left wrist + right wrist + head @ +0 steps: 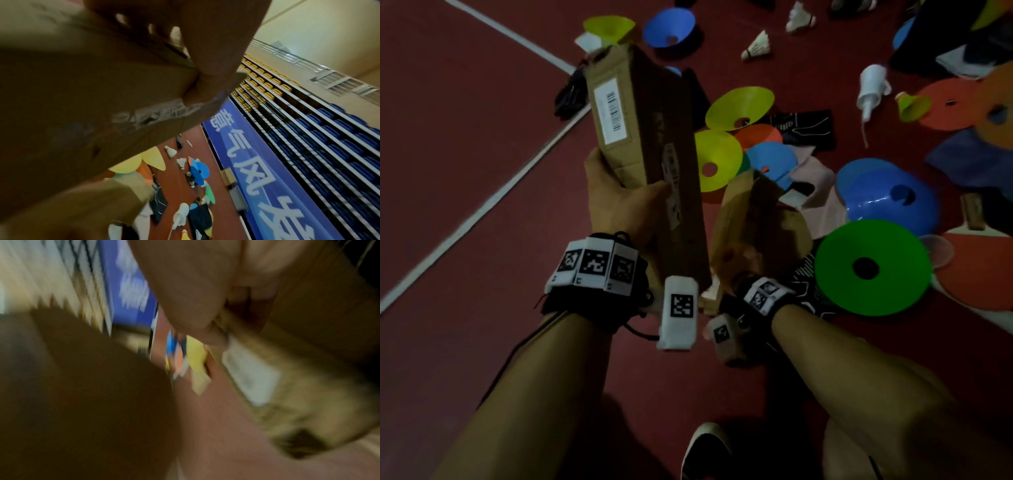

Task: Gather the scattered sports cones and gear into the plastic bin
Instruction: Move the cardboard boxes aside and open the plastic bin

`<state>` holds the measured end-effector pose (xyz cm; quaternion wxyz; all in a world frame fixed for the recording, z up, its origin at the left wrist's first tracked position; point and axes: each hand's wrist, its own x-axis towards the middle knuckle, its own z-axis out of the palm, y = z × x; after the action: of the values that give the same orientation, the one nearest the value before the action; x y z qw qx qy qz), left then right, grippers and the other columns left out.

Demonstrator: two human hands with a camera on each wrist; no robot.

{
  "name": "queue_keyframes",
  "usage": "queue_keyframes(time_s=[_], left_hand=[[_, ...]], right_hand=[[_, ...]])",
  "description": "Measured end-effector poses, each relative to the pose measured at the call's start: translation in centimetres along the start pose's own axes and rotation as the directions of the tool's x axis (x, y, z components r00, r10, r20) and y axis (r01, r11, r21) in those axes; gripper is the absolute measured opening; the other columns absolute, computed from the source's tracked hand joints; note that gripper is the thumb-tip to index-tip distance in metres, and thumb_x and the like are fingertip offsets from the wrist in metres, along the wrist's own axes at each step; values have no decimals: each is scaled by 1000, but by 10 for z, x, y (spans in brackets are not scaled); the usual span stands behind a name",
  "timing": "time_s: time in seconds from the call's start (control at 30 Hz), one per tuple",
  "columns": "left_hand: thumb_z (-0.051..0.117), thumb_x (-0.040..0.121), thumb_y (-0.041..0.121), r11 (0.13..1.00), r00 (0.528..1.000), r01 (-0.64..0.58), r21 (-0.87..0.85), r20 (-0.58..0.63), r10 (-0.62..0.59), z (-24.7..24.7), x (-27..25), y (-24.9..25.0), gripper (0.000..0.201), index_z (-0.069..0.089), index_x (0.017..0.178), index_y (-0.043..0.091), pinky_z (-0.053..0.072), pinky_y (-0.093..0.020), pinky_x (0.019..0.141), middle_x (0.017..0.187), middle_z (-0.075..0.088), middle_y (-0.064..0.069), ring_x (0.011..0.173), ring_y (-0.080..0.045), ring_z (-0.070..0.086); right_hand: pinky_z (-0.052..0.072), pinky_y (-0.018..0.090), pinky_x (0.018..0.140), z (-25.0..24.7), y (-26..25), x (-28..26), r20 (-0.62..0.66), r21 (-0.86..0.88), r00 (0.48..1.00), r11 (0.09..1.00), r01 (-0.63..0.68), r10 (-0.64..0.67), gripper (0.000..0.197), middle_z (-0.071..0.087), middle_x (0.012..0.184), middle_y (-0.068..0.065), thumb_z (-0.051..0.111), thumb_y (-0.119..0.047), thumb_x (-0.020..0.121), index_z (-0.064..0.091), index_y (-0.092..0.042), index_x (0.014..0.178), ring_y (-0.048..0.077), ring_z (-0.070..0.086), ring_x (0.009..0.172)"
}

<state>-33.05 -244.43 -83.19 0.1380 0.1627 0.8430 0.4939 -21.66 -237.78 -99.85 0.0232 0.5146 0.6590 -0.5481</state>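
Observation:
My left hand grips the lower end of a long brown cardboard box with a white barcode label, held upright over the red floor. The left wrist view shows the thumb curled against that box. Beside it my right hand holds a smaller cardboard box; in the blurred right wrist view its thumb presses on this labelled box. Flat cones lie scattered to the right: green, blue, yellow. No plastic bin is in view.
Shuttlecocks, a white bottle, dark cloth items and a red paddle lie among the cones. White court lines cross the floor at left. My shoe is at the bottom. A blue banner and seating stand beyond.

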Motion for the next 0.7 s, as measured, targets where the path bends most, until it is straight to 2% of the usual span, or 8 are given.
queue_keyframes(time_s=[0.1,0.2,0.27,0.3,0.37,0.47,0.6,0.7], left_hand=[[78,60,24,997,996,-83,-3,34,83,11,2,6,87,39,138,29,50,-25,82,107,56,23,93,5,58],[77,62,21,998,997,-48,-43,57,50,26,7,10,83,39,137,26,53,-29,81,111,59,15,96,-4,61],[77,67,18,996,997,-3,-84,73,9,35,11,13,75,43,133,21,56,-29,75,113,62,7,95,-10,65],[77,69,18,994,996,22,-107,92,-12,42,11,16,71,45,132,20,56,-28,71,112,63,5,93,-12,66],[77,72,19,991,992,63,-122,120,-48,51,9,22,66,46,131,19,56,-25,66,111,64,4,90,-12,67],[79,72,20,992,989,41,-121,143,-24,64,3,29,69,46,132,20,52,-21,65,114,63,5,92,-11,65],[77,72,14,996,990,-71,-54,121,77,62,-7,32,76,39,136,22,49,-24,77,115,55,9,97,-11,57],[79,66,15,997,978,-69,-18,195,71,61,-15,28,76,42,132,21,55,-44,85,115,60,0,98,-19,63]], right_hand=[[47,33,71,-58,-8,4,-180,347,980,938,-19,86,34,55,106,11,56,0,87,46,-11,117,27,55,91],[39,26,52,-117,-2,-1,-145,625,983,781,3,113,40,47,82,5,55,12,73,37,-16,95,17,47,67],[42,26,60,-148,2,-11,-157,806,981,589,61,112,41,51,74,5,54,5,57,32,-20,82,20,49,64],[46,31,70,-162,2,-24,-152,876,983,474,87,101,31,55,80,10,56,-4,56,40,-13,80,25,54,72],[51,44,88,-182,7,-37,-155,933,985,340,119,79,46,65,104,18,69,-29,66,64,-1,102,35,61,92],[49,56,96,-208,16,-57,-232,902,972,383,198,43,70,66,117,22,78,-54,65,68,-7,115,40,63,106],[45,52,93,-239,33,-85,-253,901,967,370,229,19,25,64,103,17,65,-19,77,68,-10,100,38,59,95],[53,48,84,-256,44,-101,-335,906,942,278,318,13,37,64,113,13,57,-12,88,59,-6,125,36,62,101]])
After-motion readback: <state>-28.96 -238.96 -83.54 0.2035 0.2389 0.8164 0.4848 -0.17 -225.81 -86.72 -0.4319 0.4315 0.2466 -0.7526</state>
